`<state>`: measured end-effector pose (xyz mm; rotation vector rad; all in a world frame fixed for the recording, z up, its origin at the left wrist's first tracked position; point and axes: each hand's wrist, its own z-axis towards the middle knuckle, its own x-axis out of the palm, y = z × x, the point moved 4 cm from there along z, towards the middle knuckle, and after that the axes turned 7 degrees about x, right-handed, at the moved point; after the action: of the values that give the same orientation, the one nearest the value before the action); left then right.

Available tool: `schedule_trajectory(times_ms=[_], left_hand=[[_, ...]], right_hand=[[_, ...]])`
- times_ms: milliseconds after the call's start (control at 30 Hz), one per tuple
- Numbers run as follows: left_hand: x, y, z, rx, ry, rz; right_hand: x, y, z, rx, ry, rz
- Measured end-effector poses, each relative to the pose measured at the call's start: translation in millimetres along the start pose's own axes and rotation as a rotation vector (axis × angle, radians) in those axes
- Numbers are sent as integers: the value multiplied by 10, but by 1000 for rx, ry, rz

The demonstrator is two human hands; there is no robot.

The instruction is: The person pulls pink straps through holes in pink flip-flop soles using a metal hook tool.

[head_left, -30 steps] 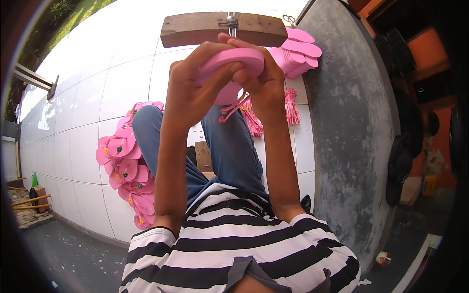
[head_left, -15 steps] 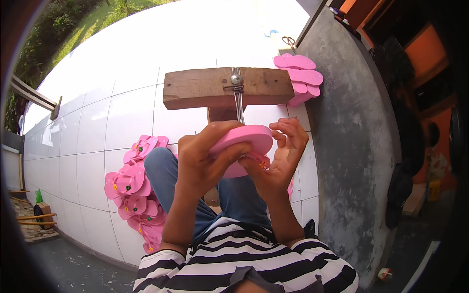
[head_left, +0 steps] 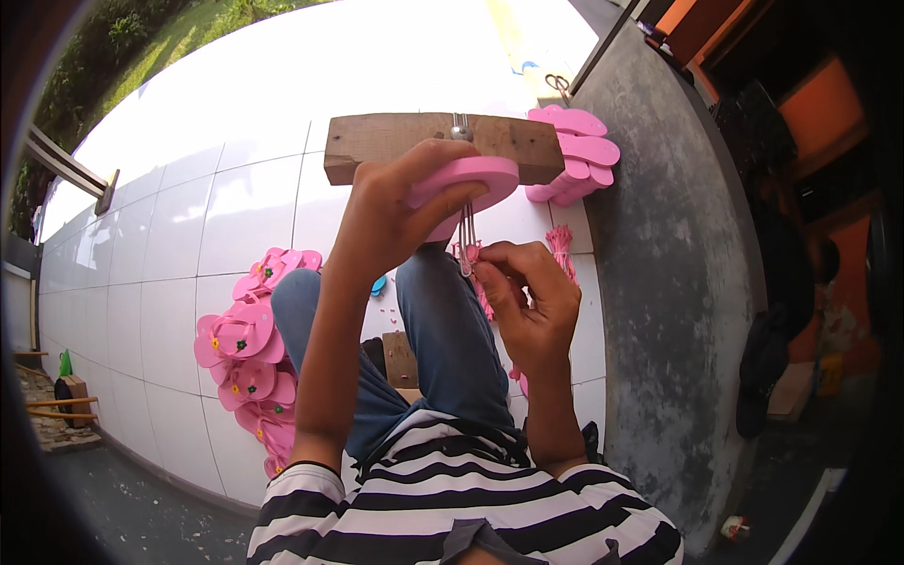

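Note:
My left hand is closed around a pink flip-flop sole, held tilted against the front of a wooden block. Thin metal prongs come from the block and show below the sole; a round metal knob sits on the block's face. By the prongs' near ends, my right hand pinches a small pink strap between thumb and fingertips. Whether the strap is hooked on the prongs I cannot tell. The sole's underside is partly hidden by my left hand.
Finished pink flip-flops with flowers are heaped on the white tiles at left. Pink soles are stacked at the far right, near scissors. A bundle of pink straps lies right of my knee. A grey ledge runs along the right.
My left hand has moved the sole away from me, up to the wooden block. My right hand has left the sole, come nearer, and closed from spread fingers to a pinch on the strap.

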<state>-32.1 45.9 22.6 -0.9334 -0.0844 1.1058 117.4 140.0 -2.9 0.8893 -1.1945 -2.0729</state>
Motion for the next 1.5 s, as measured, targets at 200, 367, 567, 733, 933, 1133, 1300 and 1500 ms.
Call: schedule_trajectory(times_ms=[200, 367, 567, 733, 933, 1133, 1300, 1500], left_hand=[[-5, -50, -25, 3, 34, -52], [5, -83, -139, 42, 1, -99], [52, -101, -228, -8, -24, -101], [25, -221, -303, 16, -42, -99], [102, -306, -481, -4, -134, -122], [107, -536, -676, -83, -215, -68], [176, -1041, -1108, -10, -105, -150], [145, -678, -1159, -393, -63, -20]], right_hand=[[-164, 257, 200, -211, 200, -289], [-153, 247, 246, -179, 178, -278], [-151, 155, 223, -248, 144, -199], [-276, 99, 184, -307, 31, -174], [184, -140, 297, -134, 244, 473], [193, -155, -16, 100, 208, 683], [-163, 401, -850, -238, 44, 379], [-100, 195, -792, 26, 27, -347]])
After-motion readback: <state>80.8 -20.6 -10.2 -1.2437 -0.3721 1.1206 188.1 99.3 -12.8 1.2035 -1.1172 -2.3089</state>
